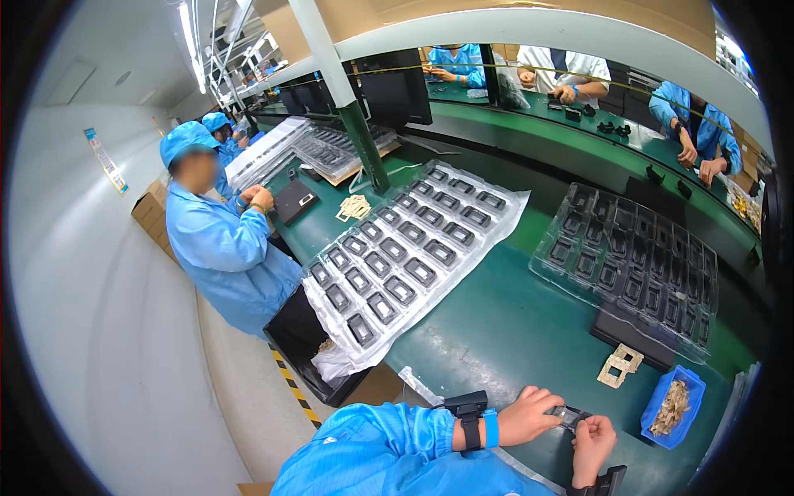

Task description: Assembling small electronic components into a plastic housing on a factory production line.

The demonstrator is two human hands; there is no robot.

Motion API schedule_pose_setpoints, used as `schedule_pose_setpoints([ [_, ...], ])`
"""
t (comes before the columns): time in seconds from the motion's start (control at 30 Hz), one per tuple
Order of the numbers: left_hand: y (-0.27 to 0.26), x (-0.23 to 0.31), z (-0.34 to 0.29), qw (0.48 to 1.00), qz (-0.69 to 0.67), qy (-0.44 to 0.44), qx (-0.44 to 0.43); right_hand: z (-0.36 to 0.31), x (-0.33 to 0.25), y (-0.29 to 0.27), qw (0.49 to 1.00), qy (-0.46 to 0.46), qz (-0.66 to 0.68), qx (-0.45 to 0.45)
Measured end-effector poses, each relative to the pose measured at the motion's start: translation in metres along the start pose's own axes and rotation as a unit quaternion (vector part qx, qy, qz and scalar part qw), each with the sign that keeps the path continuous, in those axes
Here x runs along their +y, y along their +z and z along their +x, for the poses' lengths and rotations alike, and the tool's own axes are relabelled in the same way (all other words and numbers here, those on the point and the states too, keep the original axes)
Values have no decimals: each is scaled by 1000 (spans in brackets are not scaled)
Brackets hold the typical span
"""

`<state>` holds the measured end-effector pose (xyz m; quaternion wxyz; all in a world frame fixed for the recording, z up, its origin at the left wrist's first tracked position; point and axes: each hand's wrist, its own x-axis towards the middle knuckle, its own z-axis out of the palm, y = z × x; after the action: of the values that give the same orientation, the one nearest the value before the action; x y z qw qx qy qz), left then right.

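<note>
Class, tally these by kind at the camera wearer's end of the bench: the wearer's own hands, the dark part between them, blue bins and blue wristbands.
Hands: 2 (left hand, right hand)
Held dark part: 1
Blue bin: 1
Blue wristband: 1
Total: 5

1. A green bench top spreads beneath and ahead of my fingers.
2. Ahead and to their left, I have a pale tray with 3 long rows of dark frames, a corner overhanging the bench's left edge.
3. Ahead and to their right lies a clear tray of black parts, its near end overlapping a flat black box.
4. Just ahead-right of my fingers lie cream cut-out pieces.
5. Right of my fingers sits a blue bin of beige scraps.
6. Far ahead-left, beyond the pale tray, lie more cream pieces and a dark flat case.
</note>
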<state>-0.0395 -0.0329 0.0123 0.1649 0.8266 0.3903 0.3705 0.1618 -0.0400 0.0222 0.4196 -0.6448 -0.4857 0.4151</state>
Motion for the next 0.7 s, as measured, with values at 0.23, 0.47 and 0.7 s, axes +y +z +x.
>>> schedule_pose_setpoints([
  [0.23,5,10,-6,1000,16,-16,-6,-7,-2,-2,1000,-21,0,-2],
  [0.47,0,27,-1,998,26,-51,6,-2,-17,-3,983,-151,-102,-11],
  [0.7,-7,48,9,991,70,-106,-38,12,-24,-6,992,-118,-42,9],
])
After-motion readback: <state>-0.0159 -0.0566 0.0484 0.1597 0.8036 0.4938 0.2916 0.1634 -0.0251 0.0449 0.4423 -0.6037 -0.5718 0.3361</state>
